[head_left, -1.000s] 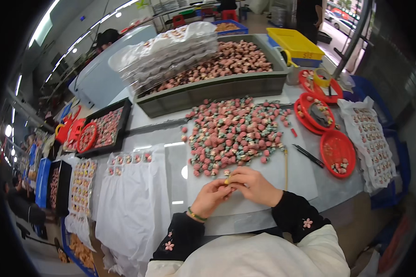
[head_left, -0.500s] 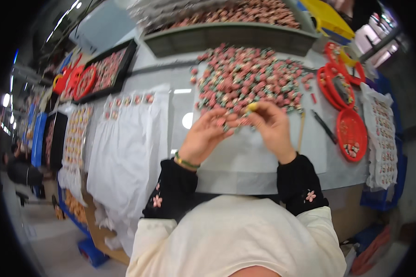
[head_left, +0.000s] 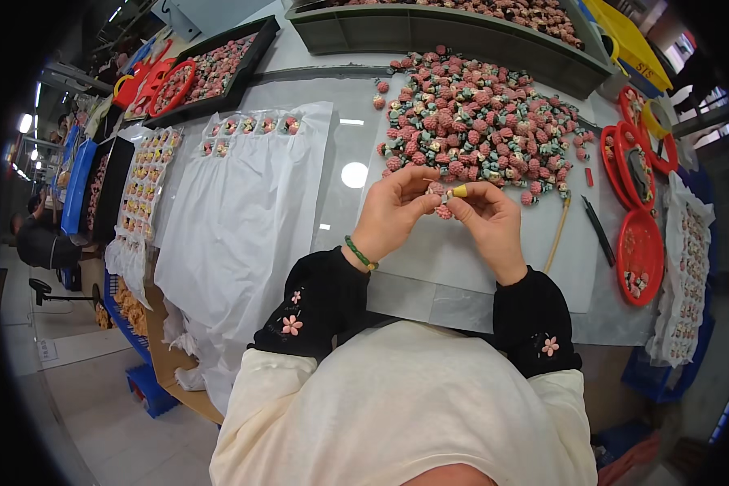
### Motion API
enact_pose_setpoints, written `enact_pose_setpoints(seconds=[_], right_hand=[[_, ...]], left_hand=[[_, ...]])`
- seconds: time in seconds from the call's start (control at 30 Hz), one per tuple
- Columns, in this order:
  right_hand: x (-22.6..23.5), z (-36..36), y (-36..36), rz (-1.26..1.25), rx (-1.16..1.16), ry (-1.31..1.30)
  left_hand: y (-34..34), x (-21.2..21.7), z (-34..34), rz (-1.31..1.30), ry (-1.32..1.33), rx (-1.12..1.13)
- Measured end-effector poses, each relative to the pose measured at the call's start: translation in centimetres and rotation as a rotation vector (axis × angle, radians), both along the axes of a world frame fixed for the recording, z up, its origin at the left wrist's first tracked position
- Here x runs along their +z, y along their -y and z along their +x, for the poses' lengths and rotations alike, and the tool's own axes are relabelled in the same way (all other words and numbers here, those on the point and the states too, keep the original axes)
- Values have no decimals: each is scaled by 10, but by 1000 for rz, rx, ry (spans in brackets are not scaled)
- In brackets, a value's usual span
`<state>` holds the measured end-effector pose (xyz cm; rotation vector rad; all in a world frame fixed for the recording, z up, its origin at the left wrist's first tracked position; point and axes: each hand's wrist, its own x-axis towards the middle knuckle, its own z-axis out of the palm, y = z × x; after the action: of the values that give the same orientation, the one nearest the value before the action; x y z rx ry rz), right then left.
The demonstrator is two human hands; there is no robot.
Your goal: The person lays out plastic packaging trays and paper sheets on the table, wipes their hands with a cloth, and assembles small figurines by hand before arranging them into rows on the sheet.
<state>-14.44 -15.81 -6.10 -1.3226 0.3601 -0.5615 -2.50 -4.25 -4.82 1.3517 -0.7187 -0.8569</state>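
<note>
Both my hands come together over the near edge of a heap of small pink and grey-green figurines (head_left: 478,121). A small pink figurine (head_left: 436,189) is pinched between the thumb and fingers of my left hand (head_left: 389,215), which wears a green bracelet. My right hand (head_left: 492,231) grips the same piece from the other side with thumb and index finger. A yellow finger cover (head_left: 460,192) sits on that index finger. Another pink bit shows just under the fingertips; whether it belongs to the held piece I cannot tell.
A grey-green crate (head_left: 445,34) of figurines stands behind the heap. At right lie a black pen-like tool (head_left: 598,231), a thin wooden stick (head_left: 557,235) and red dishes (head_left: 640,259). White-covered blister trays (head_left: 219,219) and a black tray (head_left: 255,69) are at left.
My hands have drawn together, and the left fingers have closed on the figurine along with the right. The view has shifted, so the table sits higher in the picture.
</note>
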Motion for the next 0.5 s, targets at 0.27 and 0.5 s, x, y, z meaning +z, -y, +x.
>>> enact_pose_setpoints(seconds=[0.27,0.5], right_hand=[[1,1,-10,-53,-39,-109],[-1,-3,-14,-92,13,-114]], left_hand=[[-4,-12,-17,-83,212,12],[-46,52,36,-43,565,96]])
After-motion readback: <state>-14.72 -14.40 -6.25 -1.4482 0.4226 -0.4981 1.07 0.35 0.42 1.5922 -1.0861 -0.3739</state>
